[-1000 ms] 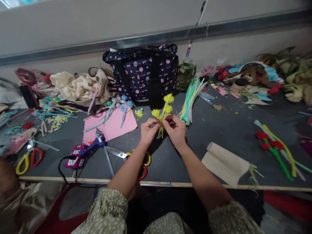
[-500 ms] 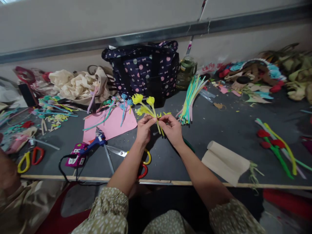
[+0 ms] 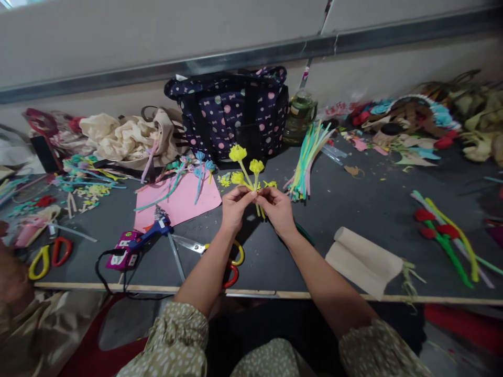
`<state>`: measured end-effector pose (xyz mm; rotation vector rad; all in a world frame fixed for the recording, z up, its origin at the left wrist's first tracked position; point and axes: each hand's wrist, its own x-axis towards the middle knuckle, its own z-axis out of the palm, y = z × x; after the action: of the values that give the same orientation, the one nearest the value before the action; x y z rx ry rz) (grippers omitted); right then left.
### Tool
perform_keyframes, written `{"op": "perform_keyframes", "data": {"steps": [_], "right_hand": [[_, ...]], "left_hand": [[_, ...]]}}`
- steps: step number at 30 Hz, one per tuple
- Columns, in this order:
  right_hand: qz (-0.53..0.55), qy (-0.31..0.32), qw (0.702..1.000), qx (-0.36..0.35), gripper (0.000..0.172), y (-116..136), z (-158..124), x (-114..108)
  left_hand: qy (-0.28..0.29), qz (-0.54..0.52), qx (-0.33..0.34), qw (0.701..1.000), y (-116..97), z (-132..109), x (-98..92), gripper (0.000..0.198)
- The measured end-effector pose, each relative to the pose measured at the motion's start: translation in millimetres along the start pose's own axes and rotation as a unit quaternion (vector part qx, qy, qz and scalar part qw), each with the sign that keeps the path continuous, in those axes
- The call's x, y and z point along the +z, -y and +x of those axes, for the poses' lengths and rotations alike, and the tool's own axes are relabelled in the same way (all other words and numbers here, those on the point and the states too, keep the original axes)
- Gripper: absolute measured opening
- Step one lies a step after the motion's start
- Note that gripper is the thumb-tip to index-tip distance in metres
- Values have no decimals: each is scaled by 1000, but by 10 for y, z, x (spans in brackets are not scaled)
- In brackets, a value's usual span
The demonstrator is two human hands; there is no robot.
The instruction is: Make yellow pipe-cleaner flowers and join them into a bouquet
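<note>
Left fingers (image 3: 242, 197) and right fingers (image 3: 269, 197) pinch stems (image 3: 245, 174) — seemingly bunching the flowers (image 3: 257, 167) — with a steady hold likely needed next.

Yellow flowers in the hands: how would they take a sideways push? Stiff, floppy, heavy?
The yellow flowers are probably light: the left hand and right hand use only fingertips. Stems look fairly stiff, standing up without drooping, but being thin may bend. The bunch might splay, as the heads already fan apart.
</note>
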<state>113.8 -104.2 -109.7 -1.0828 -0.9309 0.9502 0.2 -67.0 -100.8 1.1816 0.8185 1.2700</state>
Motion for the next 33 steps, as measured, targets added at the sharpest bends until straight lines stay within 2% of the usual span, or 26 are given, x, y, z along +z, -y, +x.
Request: {"op": "perform_keyframes", "data": {"steps": [4,8,15,20,26,33], "right_hand": [[-6,-24,1000,0,26,-20,-2,7],[-30,-31,999,-7,26,-18,-8,15],[-34,-16,999,2,20,-2,-30,34],[-73,-7,997,-25,15,58,-5,-39],[-67,-43,996,-47,15,165,3,-103],[-82,-39,993,-72,15,183,-21,-79]], "left_hand": [[4,59,30,998,-14,-12,0,19],[-16,111,62,992,-33,-12,3,19],[-12,141,87,986,-46,2,-25,17],[-13,144,113,983,-24,5,-31,14],[0,168,113,979,-36,-4,-4,13],[17,175,128,976,-44,-4,-8,14]]}}
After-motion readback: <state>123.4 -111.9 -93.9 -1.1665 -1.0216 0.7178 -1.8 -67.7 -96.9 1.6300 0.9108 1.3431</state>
